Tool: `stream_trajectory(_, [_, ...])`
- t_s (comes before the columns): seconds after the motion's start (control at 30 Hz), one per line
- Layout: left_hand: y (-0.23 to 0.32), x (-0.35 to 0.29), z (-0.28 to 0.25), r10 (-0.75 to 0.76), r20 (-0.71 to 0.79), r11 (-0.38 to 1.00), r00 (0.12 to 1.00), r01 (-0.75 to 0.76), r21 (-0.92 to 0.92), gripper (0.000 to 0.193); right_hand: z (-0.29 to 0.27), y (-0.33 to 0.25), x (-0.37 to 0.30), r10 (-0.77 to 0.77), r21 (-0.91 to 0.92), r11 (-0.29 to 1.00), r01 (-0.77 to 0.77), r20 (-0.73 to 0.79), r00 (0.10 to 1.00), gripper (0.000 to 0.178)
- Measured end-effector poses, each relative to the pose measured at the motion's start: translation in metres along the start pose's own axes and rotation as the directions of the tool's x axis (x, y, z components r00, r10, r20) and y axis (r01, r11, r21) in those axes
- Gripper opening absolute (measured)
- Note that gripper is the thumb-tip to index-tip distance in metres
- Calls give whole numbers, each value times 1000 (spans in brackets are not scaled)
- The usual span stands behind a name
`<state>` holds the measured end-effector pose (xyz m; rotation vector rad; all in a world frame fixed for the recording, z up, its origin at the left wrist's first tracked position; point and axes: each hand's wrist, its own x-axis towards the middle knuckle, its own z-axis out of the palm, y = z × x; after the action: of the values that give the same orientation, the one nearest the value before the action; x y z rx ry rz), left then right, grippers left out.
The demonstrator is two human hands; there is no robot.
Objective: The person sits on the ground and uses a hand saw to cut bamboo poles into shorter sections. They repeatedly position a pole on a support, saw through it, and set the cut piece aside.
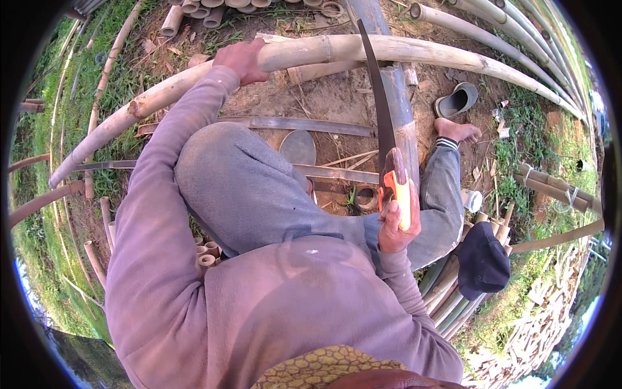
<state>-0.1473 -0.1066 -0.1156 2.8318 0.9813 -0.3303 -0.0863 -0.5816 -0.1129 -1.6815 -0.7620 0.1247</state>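
A long pale bamboo pole [427, 50] crosses in front of me from side to side, resting near a thicker grey pole [396, 87] that runs away from me. My left hand [243, 61] is wrapped over the bamboo pole left of the middle. In my right hand [396, 227] is a hand saw [381, 104], gripped by its orange and yellow handle. Its dark blade points away from me, and the far end overlaps the bamboo pole in view. Whether the teeth touch the bamboo I cannot tell.
Cut bamboo pieces [214, 16] are piled at the far side. More long poles [492, 26] lie at the far right. A sandal [457, 99] sits beyond my bare foot. A dark cap [483, 262] rests on bamboo at my right. Flat strips [304, 124] cross the ground ahead.
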Motion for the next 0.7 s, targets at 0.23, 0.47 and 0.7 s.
stream_trajectory(0.23, [9, 4, -8, -7, -1, 1000, 1000, 7, -12, 69, 86, 33, 159, -92, -52, 995, 87, -107, 990, 42])
stream_trajectory(0.47, [2, -3, -9, -31, 20, 1000, 999, 31, -1, 69, 16, 7, 16, 121, 19, 993, -120, -74, 990, 53])
stream_trajectory(0.7, [7, -1, 2, -19, 9, 1000, 1000, 19, 1, 69, 49, 41, 87, 46, 10, 999, -45, -60, 997, 49])
